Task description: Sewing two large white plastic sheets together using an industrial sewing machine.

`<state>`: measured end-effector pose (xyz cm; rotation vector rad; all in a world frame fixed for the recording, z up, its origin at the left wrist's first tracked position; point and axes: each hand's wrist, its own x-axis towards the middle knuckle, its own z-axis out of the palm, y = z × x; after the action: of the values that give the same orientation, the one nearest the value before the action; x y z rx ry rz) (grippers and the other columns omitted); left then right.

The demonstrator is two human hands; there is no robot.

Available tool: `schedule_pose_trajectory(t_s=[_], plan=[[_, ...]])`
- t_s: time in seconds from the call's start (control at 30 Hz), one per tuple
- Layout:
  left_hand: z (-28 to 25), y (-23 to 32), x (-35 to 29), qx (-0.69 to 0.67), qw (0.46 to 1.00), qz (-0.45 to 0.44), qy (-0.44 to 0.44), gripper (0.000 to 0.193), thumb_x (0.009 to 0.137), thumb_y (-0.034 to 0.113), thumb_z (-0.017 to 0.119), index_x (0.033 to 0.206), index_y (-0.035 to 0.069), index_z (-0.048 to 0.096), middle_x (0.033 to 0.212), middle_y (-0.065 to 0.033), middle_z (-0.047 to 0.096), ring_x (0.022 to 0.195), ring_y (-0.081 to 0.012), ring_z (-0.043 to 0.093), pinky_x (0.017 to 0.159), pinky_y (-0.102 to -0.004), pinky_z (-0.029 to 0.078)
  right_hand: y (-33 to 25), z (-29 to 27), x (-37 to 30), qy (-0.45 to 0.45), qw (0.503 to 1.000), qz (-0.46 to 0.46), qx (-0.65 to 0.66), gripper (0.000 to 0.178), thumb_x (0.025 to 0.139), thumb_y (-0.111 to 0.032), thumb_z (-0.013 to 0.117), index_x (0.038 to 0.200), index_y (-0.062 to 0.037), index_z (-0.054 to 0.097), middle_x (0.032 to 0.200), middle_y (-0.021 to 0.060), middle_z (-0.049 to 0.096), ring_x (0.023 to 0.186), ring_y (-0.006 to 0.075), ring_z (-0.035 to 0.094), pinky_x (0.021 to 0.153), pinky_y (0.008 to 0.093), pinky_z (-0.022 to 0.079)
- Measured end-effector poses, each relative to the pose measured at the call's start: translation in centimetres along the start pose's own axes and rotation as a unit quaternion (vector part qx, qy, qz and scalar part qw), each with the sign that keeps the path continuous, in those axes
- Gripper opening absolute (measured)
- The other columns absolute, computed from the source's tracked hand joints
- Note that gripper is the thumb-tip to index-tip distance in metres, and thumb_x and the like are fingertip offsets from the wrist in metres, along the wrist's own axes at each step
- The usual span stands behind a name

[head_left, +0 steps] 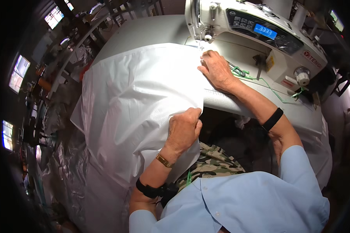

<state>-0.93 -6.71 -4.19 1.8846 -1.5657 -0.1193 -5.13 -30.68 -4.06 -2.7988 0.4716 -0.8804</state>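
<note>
A large sheet of white, slightly shiny fabric [144, 89] lies over the left of the sewing table and hangs down toward my lap. My left hand [184, 130] is closed on its right edge, near the front of the table, with folds running out from the grip. Close to the needle and presser foot [200, 46] of a white sewing machine [237, 23], my right hand [218, 70] has its fingers bent and pinched at the far right corner of the fabric. The fabric edge runs nearly straight between both hands.
Thread snips [240, 72] on a green cord [272, 88] lie right of my right hand, under the machine arm. A ruler strip [217, 93] runs along the table's front edge. The lit display [265, 31] is on the machine head. Crumpled translucent material [72, 174] lies at the left.
</note>
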Motion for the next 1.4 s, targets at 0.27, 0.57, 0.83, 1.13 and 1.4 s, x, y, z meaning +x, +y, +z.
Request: schedule_pose_trajectory(t_s=[0.27,0.57,0.83,1.13,1.4], plan=[[0.3,0.2,-0.1,0.021,1.0,0.003,0.009,0.013,0.083,0.008,0.063,0.094,0.003,0.061,0.084,-0.0156,0.064,0.076,-0.0369,0.065,0.068,-0.0456,0.051,-0.6,0.3,-1.2,-0.004,1.0,0.018,0.008,0.037,0.09,-0.028,0.067,0.112,0.0008,0.064,0.125,0.0162,0.06,0.118,0.0309,0.055,0.1,0.0439,0.042],[0.4,-0.7,-0.5,-0.011,0.999,0.015,0.045,0.023,0.08,0.008,0.063,0.102,-0.001,0.067,0.08,-0.0168,0.065,0.067,-0.0337,0.063,0.064,-0.0415,0.05,0.0,1.1,-1.1,-0.022,0.999,-0.014,-0.019,0.036,0.093,-0.026,0.064,0.115,0.001,0.058,0.128,0.0194,0.06,0.115,0.0319,0.055,0.099,0.0438,0.039],[-0.1,-1.0,-0.7,-0.026,0.999,-0.009,0.021,0.025,0.081,0.005,0.061,0.105,-0.001,0.067,0.086,-0.0166,0.067,0.07,-0.0349,0.065,0.065,-0.0413,0.051,-0.2,0.1,-0.2,-0.113,0.993,0.027,0.003,0.039,0.098,-0.032,0.052,0.119,0.0012,0.057,0.126,0.0203,0.06,0.123,0.034,0.051,0.107,0.0519,0.032],[1.2,-0.8,-0.3,-0.012,0.994,0.013,0.11,0.024,0.079,0.001,0.067,0.102,0.0,0.068,0.076,-0.015,0.065,0.063,-0.0295,0.062,0.063,-0.0369,0.05,-1.5,0.4,0.0,-0.081,0.993,0.072,-0.05,0.04,0.097,-0.036,0.055,0.121,-0.0031,0.06,0.12,0.0155,0.063,0.122,0.0308,0.052,0.105,0.0521,0.033],[1.3,-0.9,-0.5,0.077,0.993,0.02,0.085,0.025,0.08,0.001,0.067,0.105,0.003,0.067,0.084,-0.0146,0.062,0.073,-0.0351,0.063,0.066,-0.0428,0.05,-0.9,0.6,-0.1,-0.056,0.995,0.065,-0.051,0.039,0.097,-0.038,0.057,0.115,-0.005,0.066,0.118,0.0137,0.064,0.118,0.0286,0.053,0.104,0.0497,0.033]])
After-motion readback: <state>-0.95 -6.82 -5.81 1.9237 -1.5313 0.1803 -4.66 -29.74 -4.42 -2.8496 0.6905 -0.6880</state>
